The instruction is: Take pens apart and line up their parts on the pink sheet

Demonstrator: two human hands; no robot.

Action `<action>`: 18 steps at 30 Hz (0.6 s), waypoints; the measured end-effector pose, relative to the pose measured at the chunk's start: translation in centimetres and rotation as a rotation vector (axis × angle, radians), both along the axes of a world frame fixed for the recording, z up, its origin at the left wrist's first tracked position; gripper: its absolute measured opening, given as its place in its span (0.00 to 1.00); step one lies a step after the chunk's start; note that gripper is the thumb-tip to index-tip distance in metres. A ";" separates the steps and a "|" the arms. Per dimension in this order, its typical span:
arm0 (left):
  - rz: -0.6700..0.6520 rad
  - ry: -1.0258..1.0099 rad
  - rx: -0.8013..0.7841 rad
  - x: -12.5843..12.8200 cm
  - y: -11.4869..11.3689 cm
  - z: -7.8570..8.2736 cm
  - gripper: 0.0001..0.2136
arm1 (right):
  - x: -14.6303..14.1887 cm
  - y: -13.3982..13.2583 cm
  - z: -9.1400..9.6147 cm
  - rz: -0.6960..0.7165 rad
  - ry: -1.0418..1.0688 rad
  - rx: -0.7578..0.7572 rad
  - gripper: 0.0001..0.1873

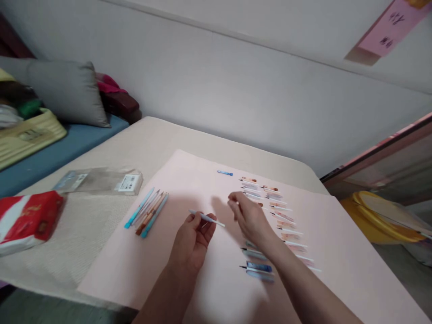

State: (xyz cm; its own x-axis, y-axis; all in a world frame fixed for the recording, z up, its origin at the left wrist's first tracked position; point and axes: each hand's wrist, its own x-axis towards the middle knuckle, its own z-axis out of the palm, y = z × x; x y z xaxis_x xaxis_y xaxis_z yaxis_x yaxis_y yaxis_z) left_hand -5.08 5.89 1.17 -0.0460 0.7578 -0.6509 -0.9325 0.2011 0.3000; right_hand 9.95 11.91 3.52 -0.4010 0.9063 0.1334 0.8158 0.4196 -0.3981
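Observation:
My left hand [194, 238] is closed around a slim pale pen [205, 217], thumb and fingers pinching its middle. A thin white end of the pen sticks out to the right. My right hand [248, 213] hovers to the right of it, fingers loosely bent and slightly apart, with nothing visible in them. Beyond and beneath the right hand lie rows of pen parts [283, 218], dark-tipped white sticks and coloured barrels. Some of these are hidden by my right forearm. To the left lies a group of whole pens [148, 213] in blue, brown and pale colours.
A pale pink sheet [118, 265] covers much of the table. One small blue piece [225, 173] lies near its far edge. A clear plastic package [101, 180] and a red-and-white packet [30, 220] are at left. A yellow tub [381, 220] stands beyond the right edge.

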 end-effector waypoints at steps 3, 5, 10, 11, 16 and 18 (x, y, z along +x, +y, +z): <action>0.018 -0.007 -0.028 0.1 0.1 0.1 0.04 | 0.7 6.4 -2.6 -0.152 -0.227 0.133 0.13; 0.012 -0.008 -0.030 0.1 0.1 0.0 0.03 | 0.7 10.5 -4.4 -0.174 -0.388 0.096 0.14; 0.017 -0.009 -0.007 -0.2 0.3 -0.3 0.02 | -0.5 16.6 -7.4 -0.226 -0.420 0.064 0.13; 0.019 -0.009 -0.007 -0.3 0.4 -0.4 0.02 | -0.8 17.0 -7.7 -0.236 -0.415 0.065 0.13; 0.032 -0.017 -0.033 -0.7 0.6 -0.4 0.02 | -1.6 17.1 -7.8 -0.243 -0.387 0.099 0.14; 0.053 -0.023 -0.039 -0.9 0.7 -0.4 0.03 | -1.5 16.0 -7.1 -0.225 -0.383 0.101 0.14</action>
